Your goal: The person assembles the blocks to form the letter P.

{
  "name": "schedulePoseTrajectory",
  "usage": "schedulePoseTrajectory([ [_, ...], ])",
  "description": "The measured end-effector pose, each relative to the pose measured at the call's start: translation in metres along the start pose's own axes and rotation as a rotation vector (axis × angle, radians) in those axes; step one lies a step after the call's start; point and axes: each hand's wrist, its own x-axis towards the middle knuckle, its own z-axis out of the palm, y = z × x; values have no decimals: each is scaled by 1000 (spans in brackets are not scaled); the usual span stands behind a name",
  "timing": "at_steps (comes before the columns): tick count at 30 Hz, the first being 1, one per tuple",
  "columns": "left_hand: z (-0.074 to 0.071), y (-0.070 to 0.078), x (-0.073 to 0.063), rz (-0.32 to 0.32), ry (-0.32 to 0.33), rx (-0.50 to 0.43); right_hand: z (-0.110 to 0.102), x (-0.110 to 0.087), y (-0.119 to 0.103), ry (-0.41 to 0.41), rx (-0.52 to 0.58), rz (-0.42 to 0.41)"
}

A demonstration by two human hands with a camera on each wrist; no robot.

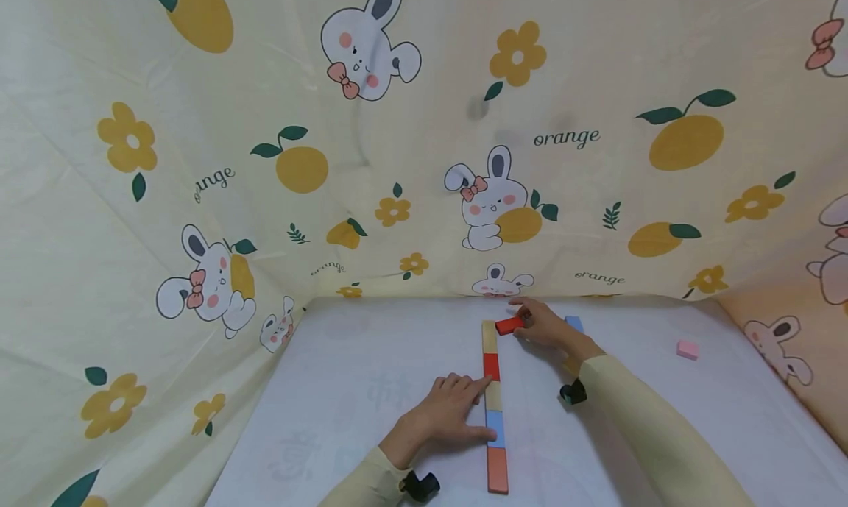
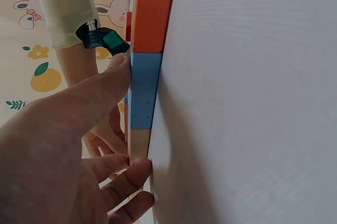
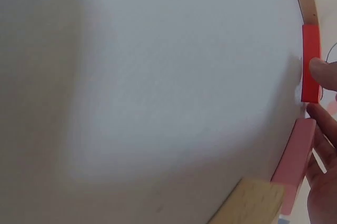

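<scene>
A straight row of flat blocks runs away from me on the white table: an orange block (image 1: 497, 472), a blue block (image 1: 495, 424), a wood-coloured block (image 1: 493, 397), a red block (image 1: 491, 365) and another wood-coloured block (image 1: 489, 336) at the far end. My left hand (image 1: 447, 415) touches the row's left side, thumb by the blue block and index finger at the red one. With thumb and fingers my right hand (image 1: 546, 324) pinches a second red block (image 1: 509, 325), which lies crosswise beside the row's far end. In the right wrist view, the thumb covers part of that red block (image 3: 310, 50).
Behind the right hand, a loose blue block (image 1: 573, 323) shows partly. A pink block (image 1: 687, 349) sits farther right. The right wrist view also has a pink block (image 3: 292, 158) and a wood-coloured block (image 3: 250, 203) near the hand. A patterned curtain (image 1: 424, 161) closes the table's far side.
</scene>
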Motion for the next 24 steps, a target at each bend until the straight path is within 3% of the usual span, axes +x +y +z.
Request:
schedulePoseTrajectory([
  [12,-2,1,-1,-7,-7,-3,-21,-30,8,44,68,-17],
  [24,0,2,-1,-12,-2,-7,-29,-57,24,109,-95,58],
])
